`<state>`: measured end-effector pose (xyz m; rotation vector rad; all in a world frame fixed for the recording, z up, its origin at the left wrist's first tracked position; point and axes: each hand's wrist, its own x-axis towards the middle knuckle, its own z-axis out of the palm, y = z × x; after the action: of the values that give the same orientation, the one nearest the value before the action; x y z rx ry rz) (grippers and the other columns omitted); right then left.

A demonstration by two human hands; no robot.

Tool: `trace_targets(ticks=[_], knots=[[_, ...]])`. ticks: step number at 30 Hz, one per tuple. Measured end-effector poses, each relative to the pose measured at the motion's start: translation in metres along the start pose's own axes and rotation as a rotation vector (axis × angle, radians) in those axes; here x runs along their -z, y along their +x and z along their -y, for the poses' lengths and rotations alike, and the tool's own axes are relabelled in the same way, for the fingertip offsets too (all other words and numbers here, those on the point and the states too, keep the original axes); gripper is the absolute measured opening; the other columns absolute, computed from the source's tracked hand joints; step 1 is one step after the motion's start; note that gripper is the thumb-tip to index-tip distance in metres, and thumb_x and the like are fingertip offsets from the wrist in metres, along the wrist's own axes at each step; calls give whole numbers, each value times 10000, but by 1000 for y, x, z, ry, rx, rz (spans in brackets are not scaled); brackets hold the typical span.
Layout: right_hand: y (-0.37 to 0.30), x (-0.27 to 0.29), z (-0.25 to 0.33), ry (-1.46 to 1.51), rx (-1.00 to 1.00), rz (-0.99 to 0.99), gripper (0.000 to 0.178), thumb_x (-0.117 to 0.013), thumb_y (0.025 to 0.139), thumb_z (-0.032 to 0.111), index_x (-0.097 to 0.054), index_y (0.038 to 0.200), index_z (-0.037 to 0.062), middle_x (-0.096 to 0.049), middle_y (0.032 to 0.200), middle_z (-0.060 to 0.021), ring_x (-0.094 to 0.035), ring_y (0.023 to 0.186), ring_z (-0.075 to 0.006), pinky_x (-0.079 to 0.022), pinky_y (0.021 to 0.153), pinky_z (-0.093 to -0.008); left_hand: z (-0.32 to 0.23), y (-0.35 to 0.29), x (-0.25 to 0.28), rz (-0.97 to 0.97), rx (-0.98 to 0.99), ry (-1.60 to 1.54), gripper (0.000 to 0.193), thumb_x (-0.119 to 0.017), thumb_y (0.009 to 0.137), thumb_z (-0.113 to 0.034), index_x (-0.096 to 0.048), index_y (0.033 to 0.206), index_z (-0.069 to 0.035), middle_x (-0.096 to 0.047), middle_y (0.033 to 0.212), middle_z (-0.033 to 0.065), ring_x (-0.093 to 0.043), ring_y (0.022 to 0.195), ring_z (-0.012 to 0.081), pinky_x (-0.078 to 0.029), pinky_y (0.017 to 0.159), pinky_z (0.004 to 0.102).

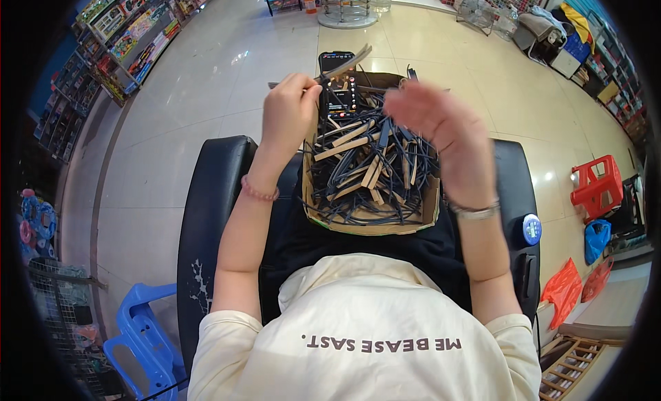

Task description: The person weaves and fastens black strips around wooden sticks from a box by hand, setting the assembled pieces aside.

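A shallow cardboard box point(431, 207) rests on my lap, filled with a tangle of dark cables point(358, 187) and several flat wooden sticks point(341, 148). A phone point(339, 92) with a lit screen stands at the box's far edge. My left hand point(289, 115) is raised over the box's left side, pinching a long thin strip point(343, 66) that points up and to the right. Over the right side of the box my right hand point(441, 129) hovers, blurred, fingers spread, with nothing in it.
I sit in a black padded chair point(206, 215) on a pale tiled floor point(220, 77). A blue plastic stool point(141, 332) stands at lower left and a red stool point(597, 185) at right. Shop shelves point(131, 36) line the far left, with orange bags point(566, 287) at lower right.
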<state>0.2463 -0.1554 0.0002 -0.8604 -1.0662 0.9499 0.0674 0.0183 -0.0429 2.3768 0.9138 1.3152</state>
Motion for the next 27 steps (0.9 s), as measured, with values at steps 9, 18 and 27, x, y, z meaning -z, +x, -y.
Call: trace_targets(ticks=[9, 18, 27], knots=[[-53, -18, -100, 403, -179, -201, 377, -627, 917, 60, -447, 1243, 3, -639, 1155, -151, -657, 996, -203, -512, 750, -266, -56, -92, -13, -148, -428, -17, 142, -659, 785, 36, -593, 899, -16, -646, 1109, 159, -682, 867, 304, -558, 699, 346], [-76, -9, -103, 286, -242, -353, 305, -640, 923, 103, -585, 1210, 15, -678, 1043, -72, -669, 893, -141, -513, 688, -225, -52, -118, -40, -94, -474, -86, 118, -656, 779, 31, -618, 890, 24, -622, 1199, 194, -670, 1024, 309, -564, 728, 330], [-75, -2, -97, 339, -147, -414, 285, -538, 990, 164, -578, 1228, 12, -691, 1058, -108, -673, 932, -153, -511, 737, -227, -80, -122, -23, 44, -172, -268, 122, -669, 799, 49, -615, 900, 8, -670, 1101, 170, -689, 920, 291, -553, 716, 314]])
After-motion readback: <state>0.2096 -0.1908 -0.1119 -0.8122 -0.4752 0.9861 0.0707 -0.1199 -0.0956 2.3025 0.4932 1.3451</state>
